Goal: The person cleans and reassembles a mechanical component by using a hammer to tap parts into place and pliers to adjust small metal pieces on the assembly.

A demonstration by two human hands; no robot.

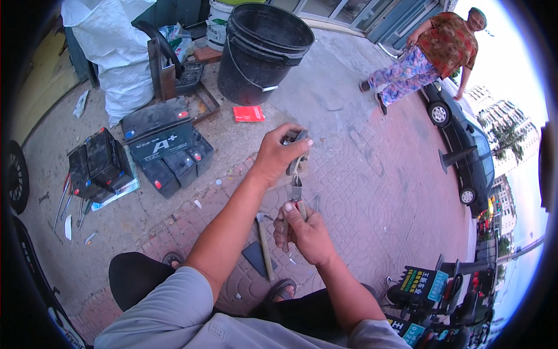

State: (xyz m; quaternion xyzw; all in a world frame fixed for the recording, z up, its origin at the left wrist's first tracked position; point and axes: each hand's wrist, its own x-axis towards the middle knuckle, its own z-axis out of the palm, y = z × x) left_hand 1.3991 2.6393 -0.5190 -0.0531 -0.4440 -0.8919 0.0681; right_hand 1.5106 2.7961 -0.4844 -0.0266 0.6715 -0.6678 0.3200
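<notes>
My left hand point(274, 154) is closed around a small greyish metal part point(298, 152), held up in front of me; its exact kind is hard to make out. Just below it, my right hand point(308, 234) grips a pair of pliers point(297, 191) by the handles, one of which looks reddish. The jaws point up and meet the lower end of the metal part. On the paving beneath my hands lie a hammer point(265, 247) with a wooden handle and a dark flat piece point(254, 259) beside it.
Several batteries point(168, 139) sit on the ground at left, with hand tools point(65, 200) near them. Behind stand a black bucket point(256, 64) and a white sack point(119, 64); a red packet point(249, 113) lies before the bucket. A person point(430, 52) walks at far right, near a dark car point(465, 145).
</notes>
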